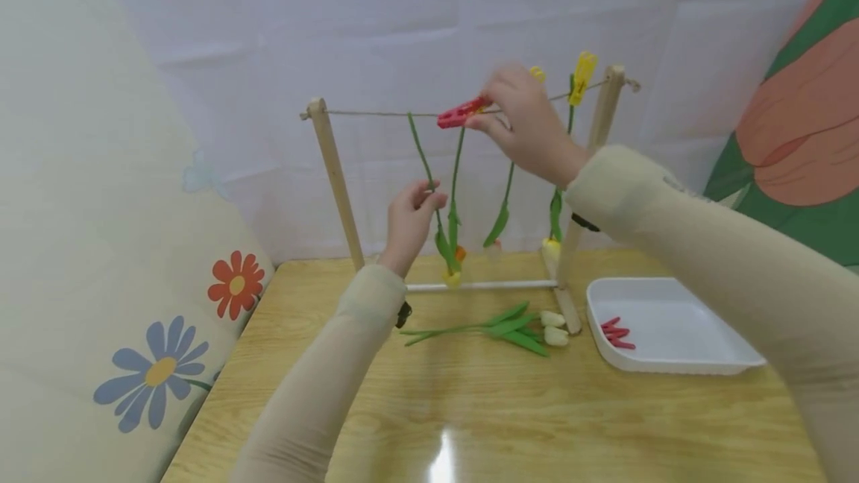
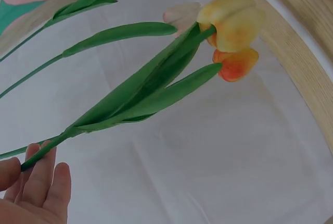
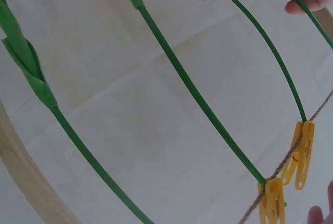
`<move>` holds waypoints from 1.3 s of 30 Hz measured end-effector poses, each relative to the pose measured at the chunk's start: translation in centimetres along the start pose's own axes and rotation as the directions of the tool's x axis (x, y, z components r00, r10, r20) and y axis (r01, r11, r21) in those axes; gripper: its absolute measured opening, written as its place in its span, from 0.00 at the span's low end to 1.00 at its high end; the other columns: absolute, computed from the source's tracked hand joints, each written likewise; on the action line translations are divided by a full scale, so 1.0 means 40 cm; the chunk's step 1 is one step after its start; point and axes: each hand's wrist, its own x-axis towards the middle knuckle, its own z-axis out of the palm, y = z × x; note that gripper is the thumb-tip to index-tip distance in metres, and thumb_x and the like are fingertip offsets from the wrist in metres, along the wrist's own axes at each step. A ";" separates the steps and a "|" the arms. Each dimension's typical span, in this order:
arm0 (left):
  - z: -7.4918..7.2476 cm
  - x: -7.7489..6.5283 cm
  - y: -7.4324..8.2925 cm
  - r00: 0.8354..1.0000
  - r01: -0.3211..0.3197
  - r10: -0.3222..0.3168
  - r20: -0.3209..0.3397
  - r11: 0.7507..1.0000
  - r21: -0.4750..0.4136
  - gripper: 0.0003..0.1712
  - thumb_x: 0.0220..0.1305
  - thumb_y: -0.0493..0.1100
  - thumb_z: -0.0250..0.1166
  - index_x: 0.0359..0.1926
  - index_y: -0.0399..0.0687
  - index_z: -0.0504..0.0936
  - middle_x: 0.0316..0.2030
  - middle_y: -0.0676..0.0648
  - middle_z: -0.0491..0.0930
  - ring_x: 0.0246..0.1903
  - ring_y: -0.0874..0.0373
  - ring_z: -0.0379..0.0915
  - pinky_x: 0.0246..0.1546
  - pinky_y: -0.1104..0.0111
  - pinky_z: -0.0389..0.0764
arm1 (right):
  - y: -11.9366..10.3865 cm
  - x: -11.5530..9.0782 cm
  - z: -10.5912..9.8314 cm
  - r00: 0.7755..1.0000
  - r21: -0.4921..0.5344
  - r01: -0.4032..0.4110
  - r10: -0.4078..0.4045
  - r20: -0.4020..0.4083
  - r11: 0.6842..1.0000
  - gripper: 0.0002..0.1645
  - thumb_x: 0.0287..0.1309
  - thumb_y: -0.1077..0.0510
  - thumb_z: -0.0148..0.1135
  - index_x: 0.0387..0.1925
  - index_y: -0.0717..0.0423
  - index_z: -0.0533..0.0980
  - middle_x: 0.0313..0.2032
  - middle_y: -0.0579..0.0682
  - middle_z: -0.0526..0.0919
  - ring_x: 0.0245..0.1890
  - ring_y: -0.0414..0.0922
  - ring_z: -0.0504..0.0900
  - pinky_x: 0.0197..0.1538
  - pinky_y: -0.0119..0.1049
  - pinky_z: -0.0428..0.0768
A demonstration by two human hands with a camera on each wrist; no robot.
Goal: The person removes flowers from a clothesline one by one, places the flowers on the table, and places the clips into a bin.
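Observation:
My left hand (image 1: 408, 223) pinches the green stem (image 2: 44, 152) of a yellow tulip (image 2: 234, 23), which hangs flower down. The stem's upper end reaches the rope (image 1: 376, 113). Up at the rope, my right hand (image 1: 526, 125) holds a red clothespin (image 1: 456, 115) between thumb and fingers, to the right of that stem end. Beside the held tulip hangs an orange tulip (image 2: 239, 64), its stem fastened by a yellow clothespin (image 3: 300, 153). Another yellow clothespin (image 3: 271, 198) grips the neighbouring stem, and one more (image 1: 582, 79) sits near the right post.
Wooden posts (image 1: 335, 177) carry the rope, with a white rod (image 1: 496, 285) low between them. White tulips (image 1: 554, 335) lie on the wooden table (image 1: 470, 393). At the right stands a white tray (image 1: 684, 326) with several red clothespins (image 1: 617, 334). White cloth hangs behind.

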 end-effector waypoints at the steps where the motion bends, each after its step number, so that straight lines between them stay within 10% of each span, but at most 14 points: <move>1: -0.001 -0.002 0.000 1.000 -0.006 0.006 -0.001 1.000 0.001 0.17 0.72 0.36 0.59 0.59 0.39 0.78 0.47 0.38 0.86 0.41 0.53 0.82 0.38 0.77 0.78 | 0.000 -0.010 -0.001 1.000 0.000 0.001 -0.001 -0.005 1.000 0.16 0.63 0.62 0.66 0.38 0.75 0.76 0.37 0.67 0.77 0.44 0.62 0.71 0.54 0.54 0.68; 7: -0.011 -0.017 -0.011 1.000 -0.009 0.009 -0.004 1.000 -0.014 0.15 0.72 0.35 0.60 0.56 0.35 0.78 0.48 0.36 0.85 0.50 0.45 0.82 0.63 0.59 0.77 | -0.006 -0.061 -0.005 1.000 0.007 0.000 0.000 -0.027 1.000 0.17 0.59 0.63 0.70 0.42 0.75 0.76 0.41 0.69 0.79 0.46 0.64 0.71 0.58 0.56 0.67; 12: -0.019 -0.034 -0.025 1.000 -0.018 0.018 0.005 0.999 -0.042 0.13 0.72 0.35 0.60 0.54 0.33 0.77 0.47 0.35 0.84 0.50 0.45 0.82 0.60 0.59 0.80 | -0.001 -0.101 -0.009 0.999 0.010 0.014 -0.014 -0.053 1.000 0.19 0.58 0.61 0.71 0.41 0.75 0.77 0.41 0.70 0.80 0.47 0.65 0.72 0.58 0.58 0.67; 19: -0.028 -0.059 -0.051 1.000 -0.010 0.010 -0.007 0.999 -0.042 0.13 0.72 0.36 0.60 0.51 0.31 0.76 0.46 0.35 0.84 0.48 0.46 0.82 0.55 0.58 0.82 | 0.008 -0.146 -0.007 0.995 0.042 0.028 -0.024 -0.099 0.999 0.49 0.64 0.27 0.48 0.37 0.75 0.77 0.37 0.70 0.80 0.43 0.65 0.71 0.53 0.54 0.67; 39: -0.027 -0.118 -0.095 0.993 0.038 -0.052 -0.107 0.991 -0.125 0.12 0.71 0.34 0.61 0.50 0.30 0.74 0.46 0.32 0.84 0.47 0.47 0.83 0.53 0.64 0.84 | 0.015 -0.244 0.001 0.989 0.065 -0.072 0.080 -0.128 0.995 0.50 0.63 0.26 0.49 0.38 0.75 0.77 0.38 0.69 0.81 0.43 0.65 0.73 0.50 0.53 0.69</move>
